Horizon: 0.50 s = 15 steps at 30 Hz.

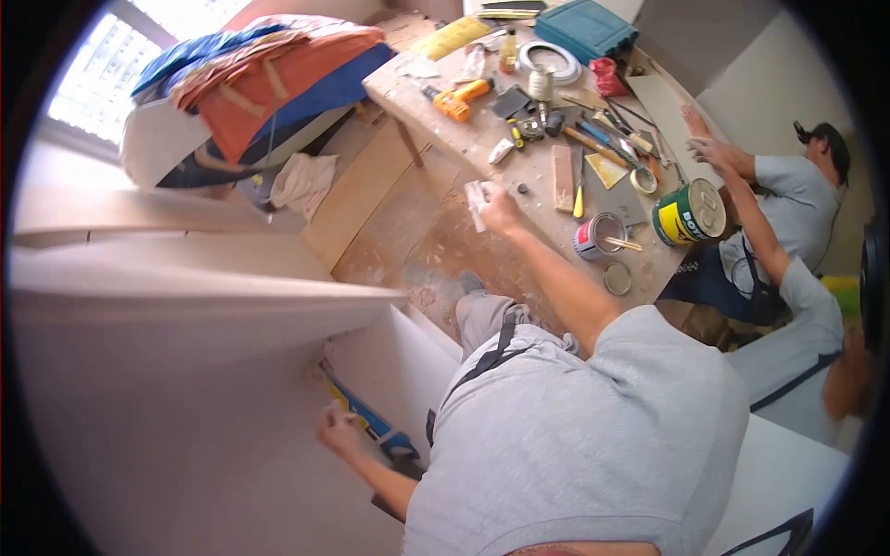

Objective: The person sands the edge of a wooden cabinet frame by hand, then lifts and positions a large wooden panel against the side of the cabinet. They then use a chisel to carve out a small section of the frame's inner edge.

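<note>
My right hand [501,209] has its fingers closed round a thin whitish piece [476,206], beside the near edge of the cluttered worktable [443,141]. Low on the left, my left hand [339,429] is held with its fingers bent together inside a white cabinet-like recess [385,347]. What it holds, if anything, is too small to make out. Just beyond its fingertips lies a long blue and yellow object [371,417], leaning along the recess.
The table bears an orange drill [457,101], an open paint can [601,235], a green and yellow can [690,212], a teal case [587,30] and several hand tools. Two people in grey shirts [793,190] are at the right. Coloured sheets [250,88] cover something upper left.
</note>
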Available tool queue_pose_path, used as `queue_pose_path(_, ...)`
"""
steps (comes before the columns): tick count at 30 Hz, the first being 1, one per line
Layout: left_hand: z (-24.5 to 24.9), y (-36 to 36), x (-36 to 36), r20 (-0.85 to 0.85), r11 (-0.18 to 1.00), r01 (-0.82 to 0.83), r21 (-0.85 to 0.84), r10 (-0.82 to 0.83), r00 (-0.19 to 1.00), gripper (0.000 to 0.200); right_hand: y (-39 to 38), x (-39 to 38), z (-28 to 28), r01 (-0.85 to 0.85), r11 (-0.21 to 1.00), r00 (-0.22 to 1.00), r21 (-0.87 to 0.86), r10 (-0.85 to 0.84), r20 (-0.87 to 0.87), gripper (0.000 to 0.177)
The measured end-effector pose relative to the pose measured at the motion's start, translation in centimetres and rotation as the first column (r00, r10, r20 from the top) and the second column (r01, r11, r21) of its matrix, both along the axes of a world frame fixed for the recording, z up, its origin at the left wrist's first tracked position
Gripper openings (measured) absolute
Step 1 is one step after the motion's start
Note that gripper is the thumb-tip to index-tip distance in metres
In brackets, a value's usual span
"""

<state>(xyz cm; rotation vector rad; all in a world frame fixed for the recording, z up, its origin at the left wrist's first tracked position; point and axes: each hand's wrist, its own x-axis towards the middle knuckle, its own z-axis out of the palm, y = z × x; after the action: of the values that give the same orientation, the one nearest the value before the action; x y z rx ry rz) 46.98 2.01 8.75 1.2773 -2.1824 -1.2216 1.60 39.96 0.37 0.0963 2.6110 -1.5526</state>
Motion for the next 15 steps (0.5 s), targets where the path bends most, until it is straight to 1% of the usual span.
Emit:
queue_pose_path(1,-1.6,2.3,-2.7,-0.036,0.987,0.015,0.162,-0.010,0.999,0.016,-0.4,-1.5,-0.9,0.023,0.990,0.998,-0.139,-0.014,0.065,0.025)
queue_pose_path(2,-3.2,4.2,-6.3,-0.075,0.945,0.049,0.323,-0.026,0.997,0.016,-1.0,-1.8,-1.4,0.026,0.998,0.997,-0.049,-0.029,-0.073,0.021)
queue_pose_path(3,-4.0,5.8,-9.2,-0.074,0.920,0.139,0.366,-0.120,0.990,0.016,-2.4,-2.6,-1.8,0.087,0.988,0.995,-0.130,-0.092,-0.029,0.018)
queue_pose_path(4,-4.4,6.7,-12.1,-0.075,0.885,0.231,0.404,-0.220,0.973,0.016,-3.8,-3.0,-1.4,0.124,0.971,0.991,-0.203,-0.109,0.082,0.021)
queue_pose_path(5,-4.7,7.3,-15.4,-0.094,0.863,0.294,0.410,-0.280,0.955,0.016,-4.5,-2.7,1.6,0.074,0.990,0.993,-0.123,-0.062,0.099,0.026)
queue_pose_path(6,-4.7,7.6,-18.4,-0.113,0.797,0.347,0.495,-0.337,0.935,0.016,-5.1,-3.1,2.7,-0.029,0.997,0.989,-0.078,0.040,0.139,0.028)
queue_pose_path(7,-4.7,7.5,-21.2,-0.127,0.721,0.387,0.575,-0.389,0.913,0.017,-5.9,-3.5,4.5,-0.070,0.997,0.987,-0.044,0.076,0.139,0.029)
queue_pose_path(8,-5.3,6.5,-23.9,-0.130,0.698,0.423,0.577,-0.432,0.892,0.017,-6.8,-3.9,5.8,-0.117,0.993,0.982,-0.012,0.118,0.148,0.030)
queue_pose_path(10,-8.0,3.4,-30.0,-0.100,0.692,0.520,0.500,-0.551,0.829,0.018,-8.6,-5.8,2.5,-0.238,0.960,0.971,0.148,0.235,0.038,0.037)
queue_pose_path(11,-8.8,1.7,-33.0,-0.108,0.690,0.542,0.480,-0.567,0.817,0.018,-8.5,-7.1,2.8,-0.223,0.963,0.975,0.151,0.220,0.041,0.037)
queue_pose_path(13,-10.4,-1.6,-37.8,-0.129,0.728,0.528,0.438,-0.530,0.838,0.017,-9.0,-9.3,3.9,-0.322,0.930,0.947,0.177,0.316,0.064,0.038)
queue_pose_path(14,-11.0,-3.6,-39.4,-0.138,0.744,0.524,0.414,-0.518,0.844,0.016,-9.4,-10.5,4.1,-0.323,0.932,0.946,0.165,0.314,0.076,0.038)
queue_pose_path(15,-10.4,-4.8,-40.6,-0.112,0.783,0.464,0.414,-0.462,0.880,0.015,-9.1,-12.3,4.2,-0.302,0.933,0.953,0.195,0.295,0.066,0.035)
